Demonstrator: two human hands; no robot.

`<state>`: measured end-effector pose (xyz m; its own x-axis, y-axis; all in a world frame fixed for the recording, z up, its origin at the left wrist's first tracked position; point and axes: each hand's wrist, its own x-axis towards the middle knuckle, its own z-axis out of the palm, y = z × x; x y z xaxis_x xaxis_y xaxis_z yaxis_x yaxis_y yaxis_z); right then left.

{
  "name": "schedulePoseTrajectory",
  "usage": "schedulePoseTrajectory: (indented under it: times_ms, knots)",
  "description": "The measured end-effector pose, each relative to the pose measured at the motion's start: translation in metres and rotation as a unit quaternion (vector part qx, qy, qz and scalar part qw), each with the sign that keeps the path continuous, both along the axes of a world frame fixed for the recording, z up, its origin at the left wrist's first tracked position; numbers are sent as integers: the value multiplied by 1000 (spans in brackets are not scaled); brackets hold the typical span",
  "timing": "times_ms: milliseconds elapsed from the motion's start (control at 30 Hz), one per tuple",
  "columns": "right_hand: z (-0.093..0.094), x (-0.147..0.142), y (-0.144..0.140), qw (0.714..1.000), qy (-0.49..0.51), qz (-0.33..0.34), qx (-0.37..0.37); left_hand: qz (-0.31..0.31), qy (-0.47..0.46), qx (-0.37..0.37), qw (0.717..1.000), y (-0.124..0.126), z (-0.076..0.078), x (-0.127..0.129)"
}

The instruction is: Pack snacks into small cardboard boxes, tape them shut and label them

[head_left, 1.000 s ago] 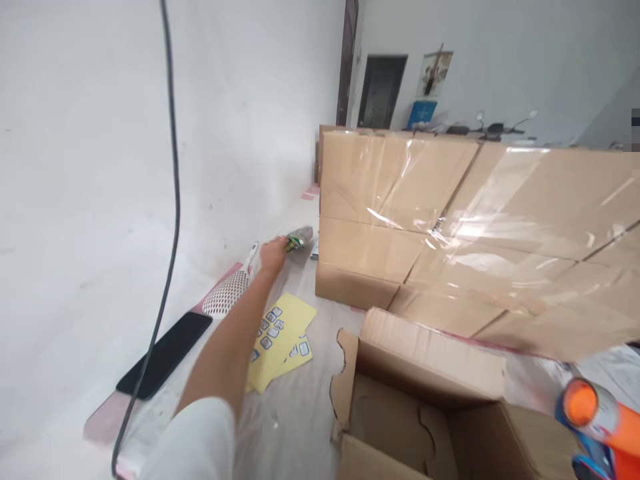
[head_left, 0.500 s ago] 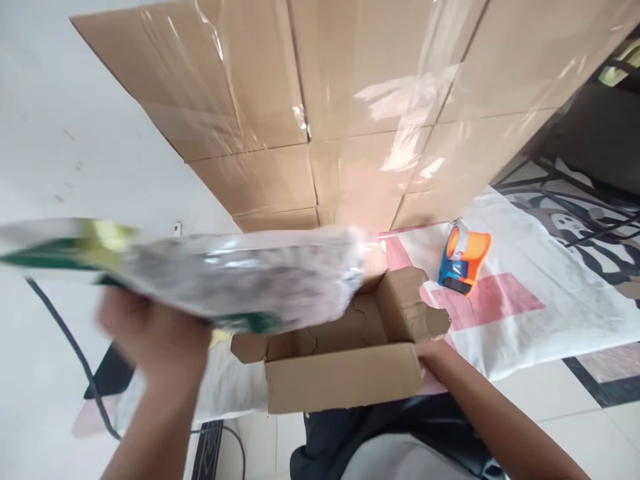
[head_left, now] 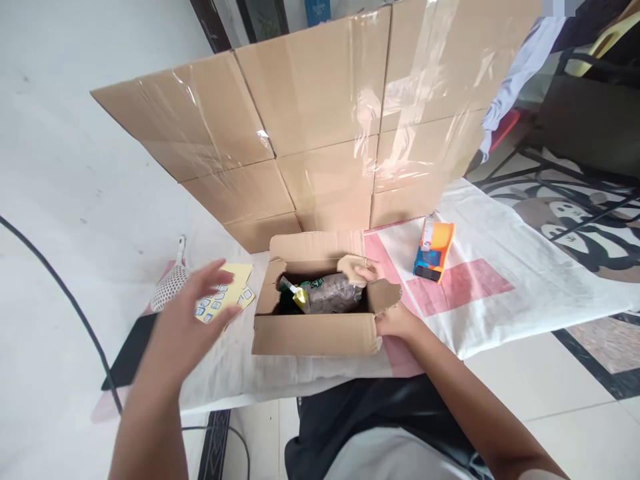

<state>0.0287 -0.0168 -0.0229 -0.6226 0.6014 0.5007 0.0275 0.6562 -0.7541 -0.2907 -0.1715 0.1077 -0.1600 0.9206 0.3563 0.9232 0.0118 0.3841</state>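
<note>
Cardboard, brown and plain, makes up the small open box (head_left: 314, 333) that sits on the white cloth (head_left: 500, 293) in front of the person, and inside it lies a clear plastic packet (head_left: 327, 293) with a green and yellow end, resting across the bottom. The right hand (head_left: 395, 321) reaches in from the lower right with the forearm stretched diagonally across the lap; it grips the box's right side flap at the near corner, thumb over the torn edge. The left hand (head_left: 187, 319) is raised to the left of the box, clear of it, fingers spread and palm turned toward the box, holding nothing; the forearm rises from the bottom edge of the view. Beneath and behind that hand lie yellow sticker sheets (head_left: 227, 293), a white mesh scoop (head_left: 170, 288) and a black phone (head_left: 131, 347). An orange and blue tape dispenser (head_left: 434, 250) stands to the right of the box, and a wall of taped cartons (head_left: 320, 127) rises just behind it.
</note>
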Motion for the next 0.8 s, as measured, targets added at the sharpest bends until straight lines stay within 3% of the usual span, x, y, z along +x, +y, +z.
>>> schedulePoseTrajectory:
  times_ms: [100,167,233,333,467,500,567,667,733,800]
  knots:
    - [26,7,-3,999,-29,9,25,-163,3,-60,985,-17,-43,6]
    - [39,10,-3,998,-62,25,20,-183,71,-33,980,-17,-68,11]
    - [42,11,-2,997,-67,49,3,-175,116,19,978,-12,-78,14]
    - [35,7,-1,998,-46,50,2,-125,107,48,985,-2,-62,18]
    - [45,9,-3,993,-92,21,77,59,80,64,993,20,-26,39]
    - [52,12,-3,989,-113,12,91,63,100,63,991,26,-20,46]
    - [64,21,0,987,-129,29,90,5,161,32,986,36,-16,59]
    - [68,32,11,995,-24,102,-2,-76,194,-36,977,46,-20,73]
    - [63,31,17,992,77,81,-57,-65,178,-27,982,51,-24,77]
    - [59,23,20,995,93,35,-31,-47,170,-5,984,55,-24,80]
